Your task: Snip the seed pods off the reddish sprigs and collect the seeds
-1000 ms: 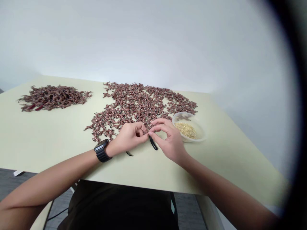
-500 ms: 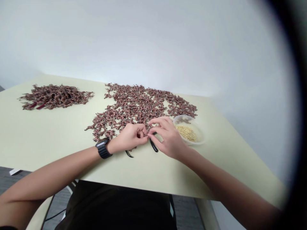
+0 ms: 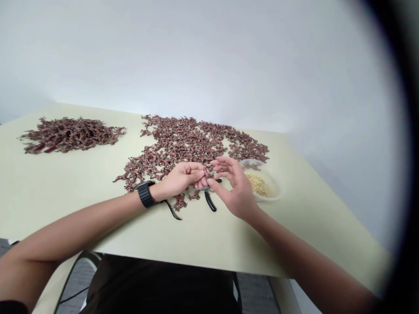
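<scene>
Clear plastic bowl (image 3: pixel 274 185) stands on the right side of the pale cream table (image 3: pixel 304 226), just beside the right hand. It holds a low heap of small pale golden bits (image 3: pixel 258 184), lying to one side of the bowl, and I cannot tell what they are exactly. No other container is seen. Small reddish-brown curled pieces (image 3: pixel 183 148) are spread in a wide, uneven layer across the table middle, and their edge reaches under both hands; a denser pile of similar pieces (image 3: pixel 70 135) lies apart at the far left. The left hand (image 3: pixel 178 180), with a black link-band watch (image 3: pixel 145 194) on its wrist, is half curled, and its fingertips are close to the right hand's fingers. The right hand (image 3: pixel 234 187) is partly open, with its fingers spread — I cannot tell if either hand pinches a small piece. Black-handled pliers (image 3: pixel 210 201) lie on the table under the hands, with their handles apart.
</scene>
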Demonstrator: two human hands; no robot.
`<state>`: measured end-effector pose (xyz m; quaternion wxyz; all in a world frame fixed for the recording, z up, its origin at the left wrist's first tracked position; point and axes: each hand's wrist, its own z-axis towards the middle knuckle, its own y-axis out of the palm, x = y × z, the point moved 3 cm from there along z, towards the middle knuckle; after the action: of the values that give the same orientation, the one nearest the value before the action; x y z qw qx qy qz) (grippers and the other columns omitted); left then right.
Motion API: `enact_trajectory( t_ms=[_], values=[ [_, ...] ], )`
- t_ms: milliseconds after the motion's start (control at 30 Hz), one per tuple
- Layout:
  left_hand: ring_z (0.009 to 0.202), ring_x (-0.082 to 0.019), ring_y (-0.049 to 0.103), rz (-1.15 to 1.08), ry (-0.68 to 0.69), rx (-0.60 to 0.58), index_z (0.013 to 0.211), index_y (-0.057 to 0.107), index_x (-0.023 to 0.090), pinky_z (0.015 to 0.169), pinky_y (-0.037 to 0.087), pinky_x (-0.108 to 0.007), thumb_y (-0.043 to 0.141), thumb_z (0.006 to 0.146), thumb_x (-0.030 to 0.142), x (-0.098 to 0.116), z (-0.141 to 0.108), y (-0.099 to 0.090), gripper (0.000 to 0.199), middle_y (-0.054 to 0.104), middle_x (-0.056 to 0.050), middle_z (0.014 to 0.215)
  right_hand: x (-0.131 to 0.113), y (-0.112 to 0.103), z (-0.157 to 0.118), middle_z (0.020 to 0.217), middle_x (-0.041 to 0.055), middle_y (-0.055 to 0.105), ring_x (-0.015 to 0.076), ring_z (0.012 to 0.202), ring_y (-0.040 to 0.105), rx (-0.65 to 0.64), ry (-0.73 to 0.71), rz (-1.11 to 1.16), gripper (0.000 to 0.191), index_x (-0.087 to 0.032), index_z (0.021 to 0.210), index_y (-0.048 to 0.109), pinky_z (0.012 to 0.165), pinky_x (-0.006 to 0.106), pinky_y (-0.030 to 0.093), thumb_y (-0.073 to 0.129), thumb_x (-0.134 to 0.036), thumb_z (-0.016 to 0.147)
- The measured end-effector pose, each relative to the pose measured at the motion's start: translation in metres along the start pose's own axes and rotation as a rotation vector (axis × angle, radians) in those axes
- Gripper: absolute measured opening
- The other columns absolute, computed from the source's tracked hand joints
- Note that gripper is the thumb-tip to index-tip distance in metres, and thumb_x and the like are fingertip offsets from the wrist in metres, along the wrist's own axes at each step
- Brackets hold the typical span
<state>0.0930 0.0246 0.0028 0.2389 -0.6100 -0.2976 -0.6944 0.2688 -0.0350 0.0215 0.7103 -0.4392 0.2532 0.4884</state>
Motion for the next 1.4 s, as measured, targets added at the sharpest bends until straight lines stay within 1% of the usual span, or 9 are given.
enact_trajectory(
  t_ms=[133, 433, 600, 700, 800, 933, 1167, 1300, 1400],
  values=[
    [0.064, -0.009, 0.056, -0.146, -0.072, -0.016, 0.089, 0.068, 0.013, 0.064, 0.046, -0.021, 0.067, 0.093, 0.038, -0.010, -0.011, 0.002, 0.026, 0.063, -0.004, 0.075, 0.008, 0.008, -0.005, 0.127, 0.0080, 0.067, 0.0233, 0.108, 0.068, -0.184, 0.079, 0.122, 0.044, -0.028, 0.130, 0.063, 0.094, 0.042, 0.059, 0.075, -0.035, 0.088],
    [0.062, -0.009, 0.051, -0.220, -0.114, -0.047, 0.075, 0.066, 0.013, 0.063, 0.042, -0.022, 0.071, 0.090, 0.036, -0.005, -0.019, 0.007, 0.028, 0.059, -0.003, 0.072, 0.004, 0.009, -0.008, 0.117, 0.0079, 0.068, 0.0242, 0.105, 0.065, -0.174, 0.016, 0.125, 0.038, -0.027, 0.116, 0.070, 0.094, 0.044, 0.058, 0.082, -0.036, 0.082],
    [0.067, -0.010, 0.058, -0.264, -0.131, -0.074, 0.080, 0.067, 0.012, 0.065, 0.044, -0.021, 0.072, 0.090, 0.035, -0.008, -0.019, 0.006, 0.025, 0.062, -0.004, 0.074, 0.000, 0.010, -0.005, 0.115, 0.0078, 0.065, 0.0217, 0.103, 0.066, -0.189, 0.132, 0.331, 0.030, -0.025, 0.109, 0.070, 0.088, 0.038, 0.060, 0.081, -0.034, 0.082],
    [0.070, -0.011, 0.062, -0.289, -0.154, -0.072, 0.081, 0.066, 0.012, 0.068, 0.046, -0.021, 0.075, 0.087, 0.034, -0.011, -0.019, 0.007, 0.025, 0.063, -0.005, 0.075, 0.003, 0.011, -0.005, 0.116, 0.0078, 0.064, 0.0216, 0.104, 0.065, -0.184, 0.170, 0.345, 0.030, -0.024, 0.107, 0.070, 0.089, 0.038, 0.059, 0.081, -0.032, 0.080],
    [0.072, -0.011, 0.064, -0.305, -0.170, -0.068, 0.083, 0.065, 0.012, 0.071, 0.049, -0.022, 0.076, 0.087, 0.034, -0.014, -0.019, 0.009, 0.025, 0.064, -0.005, 0.080, 0.006, 0.013, -0.006, 0.116, 0.0078, 0.064, 0.0213, 0.103, 0.065, -0.163, 0.144, 0.302, 0.030, -0.024, 0.108, 0.069, 0.089, 0.038, 0.059, 0.081, -0.030, 0.081],
    [0.073, -0.012, 0.067, -0.303, -0.167, -0.002, 0.098, 0.063, 0.014, 0.075, 0.052, -0.023, 0.074, 0.089, 0.034, -0.015, -0.020, 0.009, 0.024, 0.067, -0.004, 0.081, 0.005, 0.013, -0.008, 0.118, 0.0080, 0.065, 0.0219, 0.104, 0.064, -0.118, 0.077, 0.164, 0.025, -0.025, 0.108, 0.069, 0.085, 0.039, 0.059, 0.077, -0.029, 0.084],
    [0.076, -0.017, 0.073, -0.120, -0.102, 0.135, 0.121, 0.057, 0.016, 0.074, 0.055, -0.027, 0.072, 0.091, 0.041, -0.003, -0.022, 0.017, 0.042, 0.074, -0.007, 0.082, 0.004, 0.009, -0.007, 0.117, 0.0077, 0.066, 0.0240, 0.108, 0.063, -0.012, -0.019, -0.096, 0.019, -0.026, 0.105, 0.066, 0.083, 0.039, 0.057, 0.071, -0.027, 0.087],
    [0.069, -0.015, 0.070, -0.002, -0.074, 0.207, 0.121, 0.057, 0.015, 0.068, 0.054, -0.025, 0.074, 0.089, 0.041, -0.002, -0.023, 0.020, 0.044, 0.073, -0.005, 0.073, 0.000, 0.010, -0.007, 0.117, 0.0088, 0.066, 0.0251, 0.107, 0.062, -0.038, -0.064, -0.176, 0.023, -0.025, 0.107, 0.065, 0.082, 0.039, 0.056, 0.070, -0.026, 0.085],
    [0.069, -0.014, 0.070, 0.010, -0.088, 0.242, 0.117, 0.058, 0.015, 0.067, 0.055, -0.024, 0.072, 0.089, 0.042, -0.004, -0.022, 0.019, 0.041, 0.074, -0.005, 0.075, -0.010, 0.002, -0.002, 0.120, 0.0102, 0.066, 0.0268, 0.106, 0.062, -0.063, -0.101, -0.222, 0.032, -0.024, 0.115, 0.064, 0.084, 0.040, 0.055, 0.070, -0.026, 0.084]
  ],
)
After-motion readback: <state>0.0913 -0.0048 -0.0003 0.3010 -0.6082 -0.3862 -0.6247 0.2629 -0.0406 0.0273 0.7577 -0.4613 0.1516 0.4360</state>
